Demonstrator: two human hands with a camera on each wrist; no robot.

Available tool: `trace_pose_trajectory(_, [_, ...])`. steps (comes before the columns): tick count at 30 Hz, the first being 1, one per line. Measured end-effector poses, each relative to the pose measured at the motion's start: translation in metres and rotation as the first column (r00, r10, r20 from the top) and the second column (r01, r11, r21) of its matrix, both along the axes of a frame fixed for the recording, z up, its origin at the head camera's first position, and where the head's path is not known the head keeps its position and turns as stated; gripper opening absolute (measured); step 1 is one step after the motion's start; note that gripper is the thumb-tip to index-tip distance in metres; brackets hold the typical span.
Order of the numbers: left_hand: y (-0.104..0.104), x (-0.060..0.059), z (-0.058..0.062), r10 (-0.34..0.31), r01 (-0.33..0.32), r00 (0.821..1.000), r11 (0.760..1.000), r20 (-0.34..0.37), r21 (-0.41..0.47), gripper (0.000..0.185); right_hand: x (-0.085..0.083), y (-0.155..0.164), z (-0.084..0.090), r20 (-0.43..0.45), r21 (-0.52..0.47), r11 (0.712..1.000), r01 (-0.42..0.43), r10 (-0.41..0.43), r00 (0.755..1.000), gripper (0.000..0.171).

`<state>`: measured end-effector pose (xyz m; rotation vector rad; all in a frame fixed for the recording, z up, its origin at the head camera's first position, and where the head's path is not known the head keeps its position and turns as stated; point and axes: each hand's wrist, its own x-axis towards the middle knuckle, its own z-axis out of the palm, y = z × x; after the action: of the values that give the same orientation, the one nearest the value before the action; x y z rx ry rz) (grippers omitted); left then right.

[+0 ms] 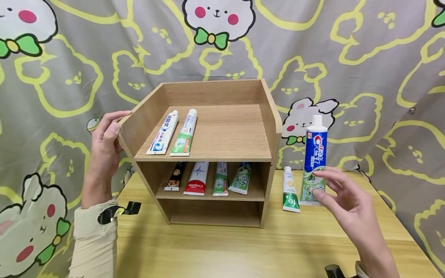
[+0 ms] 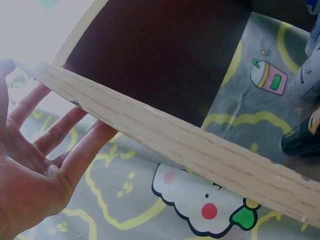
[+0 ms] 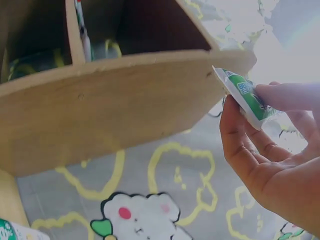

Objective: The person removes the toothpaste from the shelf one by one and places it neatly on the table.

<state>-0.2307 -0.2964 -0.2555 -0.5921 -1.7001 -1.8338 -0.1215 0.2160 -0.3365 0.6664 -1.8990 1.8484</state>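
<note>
A wooden desktop shelf stands on the table. My left hand rests against its left side panel; in the left wrist view the fingers lie fairly straight along the panel's outer face. To the right of the shelf, my right hand pinches a blue and green Crest toothpaste tube near its flat end, cap upward. In the right wrist view the tube's green end sits between thumb and fingers. A white and green toothpaste tube lies on the table just left of it.
On the top board lie a white and blue tube and a white and green tube. Several tubes, including a red and white Colgate one, lie on the middle board. A patterned curtain hangs behind the table.
</note>
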Motion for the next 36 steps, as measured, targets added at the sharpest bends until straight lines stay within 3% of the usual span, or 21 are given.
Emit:
trace_pose_trajectory(10, [0.005,-0.001,0.0,0.02,-0.02,1.0,1.0,-0.012,-0.007,0.044,-0.02,0.026,-0.02,0.047,-0.019,0.999,0.035,-0.034,0.998,0.045])
trace_pose_trajectory(17, [0.004,0.0,0.001,0.022,-0.023,1.0,1.0,-0.019,-0.001,0.046,-0.04,0.039,-0.035,0.098,0.093,0.98,0.174,-0.183,0.978,0.046])
trace_pose_trajectory(28, [0.003,-0.003,0.0,0.009,-0.008,1.0,1.0,-0.016,0.012,0.046,-0.061,0.059,-0.067,0.23,0.068,0.982,0.175,-0.186,0.955,0.044])
trace_pose_trajectory(36, [0.001,-0.003,-0.002,-0.004,0.004,1.0,0.999,-0.009,0.032,0.044,-0.078,0.07,-0.095,0.246,0.11,0.969,0.221,-0.242,0.939,0.044])
